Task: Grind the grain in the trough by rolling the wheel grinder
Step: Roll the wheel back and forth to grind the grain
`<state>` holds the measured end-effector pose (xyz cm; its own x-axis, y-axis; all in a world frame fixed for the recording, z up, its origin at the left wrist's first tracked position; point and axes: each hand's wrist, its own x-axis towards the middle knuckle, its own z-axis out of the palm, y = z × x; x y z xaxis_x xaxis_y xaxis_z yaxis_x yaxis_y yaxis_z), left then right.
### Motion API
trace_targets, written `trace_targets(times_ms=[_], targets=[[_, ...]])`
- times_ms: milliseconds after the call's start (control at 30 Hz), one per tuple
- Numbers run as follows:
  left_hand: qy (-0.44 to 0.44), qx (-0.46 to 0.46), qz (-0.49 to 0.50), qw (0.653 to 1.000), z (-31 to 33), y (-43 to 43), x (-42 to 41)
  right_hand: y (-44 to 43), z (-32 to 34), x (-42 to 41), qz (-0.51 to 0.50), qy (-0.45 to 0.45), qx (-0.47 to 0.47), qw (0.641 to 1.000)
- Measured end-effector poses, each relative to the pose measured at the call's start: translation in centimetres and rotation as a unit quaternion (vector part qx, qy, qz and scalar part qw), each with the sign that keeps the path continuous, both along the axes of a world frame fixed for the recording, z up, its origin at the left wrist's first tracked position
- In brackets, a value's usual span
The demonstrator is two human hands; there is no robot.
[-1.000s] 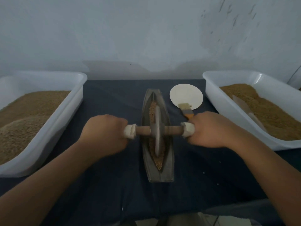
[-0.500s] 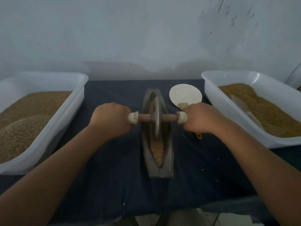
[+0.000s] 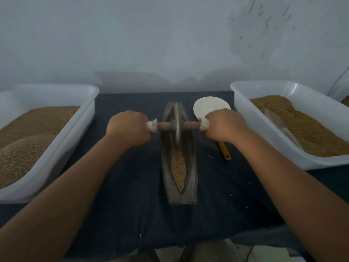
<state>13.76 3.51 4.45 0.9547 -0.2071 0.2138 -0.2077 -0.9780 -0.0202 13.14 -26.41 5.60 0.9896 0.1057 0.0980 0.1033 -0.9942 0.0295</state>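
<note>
The wheel grinder (image 3: 177,125) is standing on edge in the far part of the trough (image 3: 166,167), whose long axis is running away from the person. Its axle is lying crosswise, with the left hand (image 3: 129,128) and right hand (image 3: 224,124) each curling round an end. Grain (image 3: 178,165) is seemingly filling only the near stretch.

A: Exposure?
B: Dim, flat, bluish-grey. Light is diffuse, can't place the source. Soft shadow band low on the wall (image 3: 132,78); dark cloth (image 3: 132,195) nearly crushed to black.
A: Sharpness?
B: Soft throughout. Wheel grinder (image 3: 177,127) slightly smeared. Wide-angle bend: tub (image 3: 88,118) rims bow, forearms (image 3: 66,195) balloon toward the bottom corners.
</note>
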Motion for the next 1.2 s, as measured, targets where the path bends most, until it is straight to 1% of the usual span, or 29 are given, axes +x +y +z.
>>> trace_targets(times_ms=[100, 167, 200, 300, 433, 500, 567, 633, 733, 800, 867, 900, 1033, 1100, 1200], targets=[[-0.023, 0.016, -0.028, 0.999, -1.0, 1.2, -3.1, -1.0, -0.2, -3.5, 0.046, 0.039, 0.010, 0.998], [-0.046, 0.011, -0.048, 0.998, -1.7, 1.9, -5.1, -1.6, 0.1, -5.7, 0.072, 0.077, 0.034, 0.994], [-0.053, 0.004, -0.053, 0.997, -2.0, 2.1, -5.7, -1.7, 0.2, -6.3, 0.078, 0.081, 0.043, 0.993], [-0.061, -0.007, -0.034, 0.998, -2.4, 1.9, -4.9, -1.4, 0.0, -5.4, 0.068, 0.033, 0.028, 0.997], [-0.041, -0.026, 0.020, 0.999, -1.5, 0.3, -0.6, 0.1, -0.7, -1.3, 0.018, -0.093, -0.021, 0.995], [-0.031, -0.035, 0.024, 0.999, -1.1, -0.1, 0.6, 0.6, -0.6, 0.0, 0.007, -0.108, -0.040, 0.993], [-0.020, -0.026, 0.010, 0.999, -0.9, 0.1, 0.0, 0.5, -0.2, 0.0, 0.007, -0.075, -0.037, 0.996], [-0.012, -0.010, -0.014, 1.000, -1.0, 0.7, -2.0, -0.1, 0.2, -1.6, 0.027, -0.010, -0.021, 0.999], [-0.038, 0.014, -0.050, 0.998, -1.5, 2.2, -5.9, -1.3, 0.5, -5.6, 0.062, 0.081, 0.014, 0.995], [-0.059, 0.017, -0.062, 0.996, -1.6, 2.7, -7.2, -1.6, 0.6, -7.1, 0.072, 0.105, 0.044, 0.991], [-0.059, 0.023, -0.062, 0.996, -1.5, 2.3, -6.3, -1.6, 0.4, -6.6, 0.063, 0.120, 0.056, 0.989], [-0.055, 0.023, -0.055, 0.997, -1.3, 1.8, -5.2, -1.4, 0.2, -5.7, 0.054, 0.113, 0.051, 0.991], [-0.043, 0.021, -0.006, 0.999, -0.3, 0.1, 0.9, -0.3, -0.3, -1.0, 0.007, 0.001, 0.017, 1.000], [-0.023, 0.009, 0.004, 1.000, -0.1, -0.1, 2.2, 0.2, -0.2, 0.4, 0.006, -0.037, 0.006, 0.999], [0.004, -0.015, -0.003, 1.000, -0.6, 0.3, 0.5, 0.1, 0.3, -0.2, 0.019, -0.025, -0.005, 0.999]])
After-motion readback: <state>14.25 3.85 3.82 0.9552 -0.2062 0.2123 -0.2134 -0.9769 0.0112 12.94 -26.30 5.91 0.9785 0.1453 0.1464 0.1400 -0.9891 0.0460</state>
